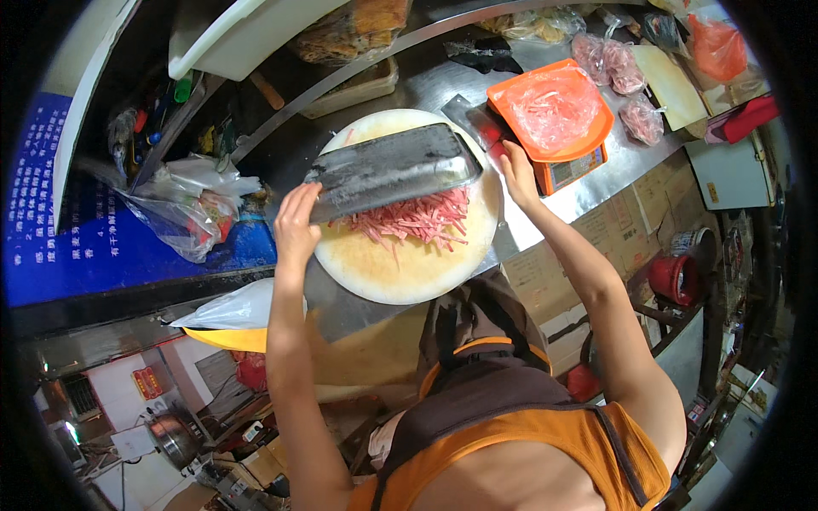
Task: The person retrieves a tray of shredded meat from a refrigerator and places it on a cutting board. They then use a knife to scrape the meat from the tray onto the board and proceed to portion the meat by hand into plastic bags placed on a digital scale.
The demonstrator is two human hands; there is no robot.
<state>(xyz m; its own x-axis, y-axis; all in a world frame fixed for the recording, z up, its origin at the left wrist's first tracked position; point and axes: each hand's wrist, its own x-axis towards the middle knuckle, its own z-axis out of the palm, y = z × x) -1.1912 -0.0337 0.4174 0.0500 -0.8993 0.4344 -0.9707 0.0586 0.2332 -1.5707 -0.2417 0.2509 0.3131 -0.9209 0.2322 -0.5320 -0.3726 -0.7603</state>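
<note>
My left hand (298,220) grips the left end of a metal tray (390,167), whose dark underside faces up as it tilts over a round cutting board (409,274). Beneath the tray's near edge, a heap of shredded pink meat (415,220) lies on the board. My right hand (519,174) is at the board's right side, beside an orange digital scale (572,171); its fingers are extended, and whether they touch anything is unclear. In the scale's orange pan (591,145) sits a clear plastic bag (553,108) with pink meat. A cleaver blade (465,115) shows between board and pan.
Knotted bags of meat (641,120) lie right of the scale, near a pale rectangular board (668,86). Behind the round board stands a plastic container (354,89). At the left are crumpled plastic bags (198,207) and a blue surface with writing (38,191).
</note>
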